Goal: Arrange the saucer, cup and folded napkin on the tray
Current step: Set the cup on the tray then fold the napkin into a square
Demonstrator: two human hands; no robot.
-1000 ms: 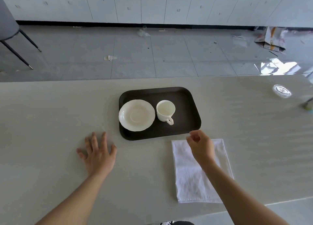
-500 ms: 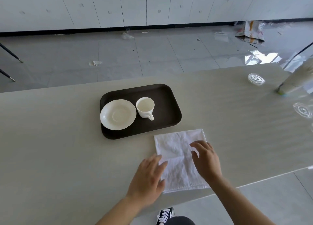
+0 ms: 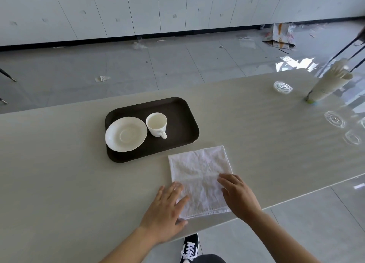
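Note:
A dark brown tray (image 3: 183,124) lies on the pale table. On its left part rests a white saucer (image 3: 125,134); a white cup (image 3: 157,124) stands beside it, handle pointing toward me. A white napkin (image 3: 199,171) lies flat on the table, just in front of the tray's right corner. My left hand (image 3: 167,209) lies flat, fingers apart, on the napkin's near left corner. My right hand (image 3: 238,195) presses on its near right part, fingers spread. Neither hand grips anything.
The table's near edge (image 3: 276,203) runs just under my hands. At the far right stand a tall stack of paper cups (image 3: 327,84) and several clear glass pieces (image 3: 334,119). A chair leg (image 3: 7,76) shows on the left, litter on the floor beyond.
My left hand moved from the bare table at the left onto the napkin's near left corner. My right hand came down from the napkin's far edge to its near part. The camera turned right.

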